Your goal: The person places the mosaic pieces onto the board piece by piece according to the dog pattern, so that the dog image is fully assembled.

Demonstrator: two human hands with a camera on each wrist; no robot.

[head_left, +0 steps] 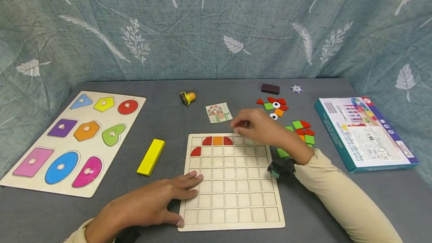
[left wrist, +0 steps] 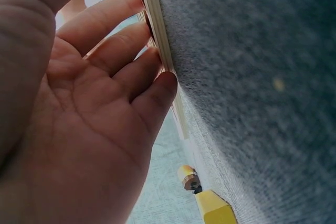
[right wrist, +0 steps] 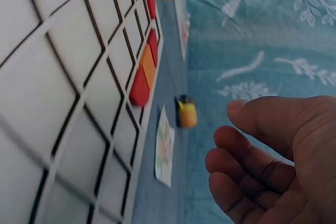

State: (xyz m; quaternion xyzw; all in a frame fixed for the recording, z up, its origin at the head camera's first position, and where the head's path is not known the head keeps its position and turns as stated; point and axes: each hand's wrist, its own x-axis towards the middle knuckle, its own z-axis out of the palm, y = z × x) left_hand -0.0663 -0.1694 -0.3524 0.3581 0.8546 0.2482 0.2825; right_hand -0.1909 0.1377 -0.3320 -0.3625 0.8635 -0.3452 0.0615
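Note:
A wooden grid board (head_left: 229, 186) lies in front of me in the head view. Its top row carries an orange square (head_left: 218, 140) between two red quarter-round pieces (head_left: 228, 141); one more red quarter-round piece (head_left: 195, 151) sits in the row below, at the left. My left hand (head_left: 158, 198) rests with spread fingers on the board's left edge. Above the far right part of the board hovers my right hand (head_left: 258, 125), its fingers loosely bent; no piece shows in it in the right wrist view. A small picture card (head_left: 218, 113) lies just beyond the board.
Loose green, red and orange pieces (head_left: 309, 139) lie right of the board, partly behind my right arm. A shape puzzle (head_left: 113, 121) and yellow block (head_left: 151, 157) are left. A toy (head_left: 187, 98), dark block (head_left: 270, 89), chip (head_left: 296, 89) and box (head_left: 364, 134) stand around.

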